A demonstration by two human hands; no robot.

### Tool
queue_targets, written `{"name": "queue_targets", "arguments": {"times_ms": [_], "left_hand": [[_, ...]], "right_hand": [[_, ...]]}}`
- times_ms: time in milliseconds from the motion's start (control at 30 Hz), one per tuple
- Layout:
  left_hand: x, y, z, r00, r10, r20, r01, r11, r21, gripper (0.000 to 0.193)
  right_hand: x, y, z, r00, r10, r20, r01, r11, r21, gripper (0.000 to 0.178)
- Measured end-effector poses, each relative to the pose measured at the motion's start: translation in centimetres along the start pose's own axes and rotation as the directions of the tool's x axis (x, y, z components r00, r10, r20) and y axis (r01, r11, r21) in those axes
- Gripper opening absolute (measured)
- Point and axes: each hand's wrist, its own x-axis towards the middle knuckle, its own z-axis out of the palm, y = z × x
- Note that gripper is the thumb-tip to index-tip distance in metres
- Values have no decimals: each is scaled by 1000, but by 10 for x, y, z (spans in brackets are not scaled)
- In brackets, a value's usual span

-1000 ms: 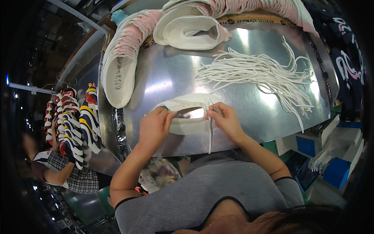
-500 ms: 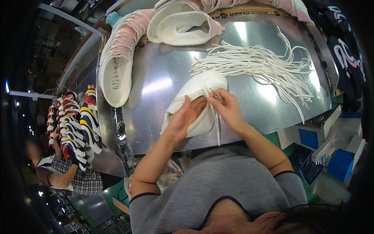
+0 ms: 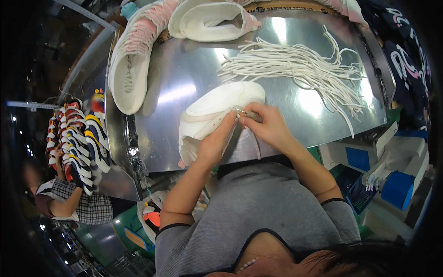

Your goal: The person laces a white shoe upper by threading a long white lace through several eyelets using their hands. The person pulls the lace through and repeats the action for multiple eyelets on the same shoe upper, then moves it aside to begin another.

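A white shoe upper (image 3: 219,99) lies on the metal tabletop in front of me, its toe pointing away to the right. My left hand (image 3: 214,144) is closed on its near side, thumb along the eyelet edge, the other fingers partly hidden inside the opening. Between the fingers of my right hand (image 3: 271,125) is a small hooked hand tool (image 3: 252,115) with a short handle. Its metal tip meets the upper's eyelet edge by my left fingertips. A white shoelace (image 3: 254,142) hangs from the upper below the tool.
A pile of loose white laces (image 3: 295,64) spreads beyond my right hand. Nested white and pink uppers (image 3: 131,78) curve along the table's left and far edges, with another white upper (image 3: 214,28) there. At left, a person (image 3: 69,201) stands by colourful shoe uppers (image 3: 80,147).
My left hand has turned the upper, bringing its eyelet edge toward me, and now grips that edge. The tool's tip has come to the eyelets. The whole view has shifted slightly.
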Motion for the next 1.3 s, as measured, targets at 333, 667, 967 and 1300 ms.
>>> {"name": "queue_targets", "arguments": {"times_ms": [333,667,967,1300], "left_hand": [[7,-11,0,991,115,-71,-118,992,-40,23],[4,7,10,809,583,75,-506,626,594,20],[10,-23,-30,1000,-25,-18,27,997,72,40],[-1,19,-42,864,291,410,-494,335,802,33]], "right_hand": [[-14,8,4,977,-187,-101,201,967,159,18],[-4,-3,2,979,-163,-123,140,974,-176,18],[6,-23,-30,975,-216,43,212,868,-449,21],[39,32,-33,948,196,-252,-67,893,445,33]]}}
